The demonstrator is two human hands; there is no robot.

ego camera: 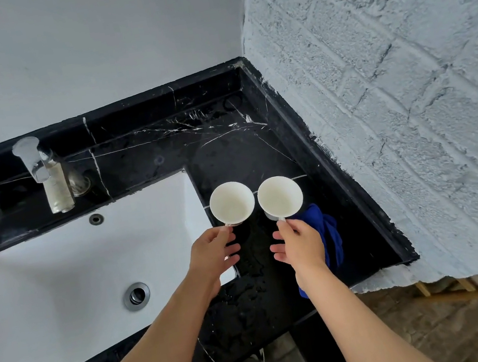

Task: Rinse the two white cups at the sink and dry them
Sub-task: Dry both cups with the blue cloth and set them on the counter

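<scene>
Two white cups stand upright side by side on the black marble counter, just right of the sink. My left hand point(215, 253) pinches the handle of the left cup point(231, 203). The right cup point(280, 197) has its handle pinched by my right hand point(298, 242). Both cups look empty inside. A blue cloth point(330, 235) lies on the counter under and to the right of my right hand, partly hidden by my wrist. The white rectangular sink point(56, 276) lies to the left, with its drain point(137, 295) near the front.
A chrome faucet point(52, 181) stands behind the sink, no water running. The black counter point(225, 145) is wet with droplets near the front edge. A white wall runs behind and a rough white brick wall point(391, 90) closes the right side.
</scene>
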